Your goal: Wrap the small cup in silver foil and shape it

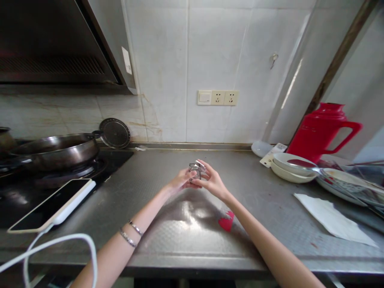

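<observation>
A white cable (pixel 78 236) loops at the near left, then comes the left hand (pixel 181 178), its fingers grasping a small metal-framed object (pixel 196 168) above the counter (pixel 255 192) together with those of the right hand (pixel 214 182), where an uneven pinch could let it slip and drop.

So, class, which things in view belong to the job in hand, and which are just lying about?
Job in hand: small metal object, left hand and right hand holding it.

Lying about: phone, pan, red jug, white bowls, white paper.
</observation>
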A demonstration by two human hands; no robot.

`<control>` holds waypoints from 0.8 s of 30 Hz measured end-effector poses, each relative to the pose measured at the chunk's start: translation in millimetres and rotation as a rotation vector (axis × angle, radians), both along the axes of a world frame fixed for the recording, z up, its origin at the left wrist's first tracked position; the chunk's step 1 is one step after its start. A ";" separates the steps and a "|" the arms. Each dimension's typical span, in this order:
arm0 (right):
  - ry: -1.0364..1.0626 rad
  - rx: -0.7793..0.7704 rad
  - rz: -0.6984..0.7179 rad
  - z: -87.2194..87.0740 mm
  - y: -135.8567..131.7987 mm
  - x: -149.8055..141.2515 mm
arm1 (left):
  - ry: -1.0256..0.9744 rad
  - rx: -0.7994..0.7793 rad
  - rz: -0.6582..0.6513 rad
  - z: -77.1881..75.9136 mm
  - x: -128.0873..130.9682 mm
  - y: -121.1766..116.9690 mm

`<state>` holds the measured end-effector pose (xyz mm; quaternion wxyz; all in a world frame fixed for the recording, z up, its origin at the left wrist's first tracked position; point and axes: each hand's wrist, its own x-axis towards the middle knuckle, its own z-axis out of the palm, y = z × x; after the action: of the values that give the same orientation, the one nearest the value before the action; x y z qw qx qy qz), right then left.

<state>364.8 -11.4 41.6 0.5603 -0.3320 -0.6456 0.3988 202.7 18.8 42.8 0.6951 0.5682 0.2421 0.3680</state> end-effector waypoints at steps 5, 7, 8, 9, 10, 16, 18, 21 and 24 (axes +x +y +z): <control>0.090 -0.101 -0.069 12.9 -2.2 2.5 | 0.119 0.295 0.088 -6.1 -0.7 4.8; 0.083 -0.101 -0.081 14.6 -2.8 2.0 | 0.180 0.421 0.192 -10.5 3.6 3.6; 0.078 -0.097 -0.080 13.9 -3.0 1.0 | 0.201 0.477 0.230 -13.0 5.9 2.8; 0.073 -0.091 -0.076 12.3 -2.9 -0.4 | 0.215 0.530 0.269 -15.4 7.7 2.3; 0.066 -0.085 -0.072 9.8 -2.7 -2.0 | 0.225 0.577 0.309 -17.8 9.2 2.1; -0.058 0.047 -0.085 -2.4 2.4 -2.5 | 0.285 0.709 0.466 -24.4 9.5 4.3; -0.110 0.106 -0.113 -0.8 4.1 2.1 | 0.309 0.748 0.501 -22.0 9.7 2.6; -0.162 0.160 -0.204 3.0 4.9 7.2 | 0.335 0.766 0.513 -18.6 11.4 -1.8; -0.227 0.211 -0.333 3.3 3.8 7.3 | 0.341 0.784 0.516 -19.6 14.2 -4.5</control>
<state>372.1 -7.6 44.9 0.5739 -0.4164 -0.6787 0.1914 216.9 14.3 23.3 0.2660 0.7603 0.3284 0.4933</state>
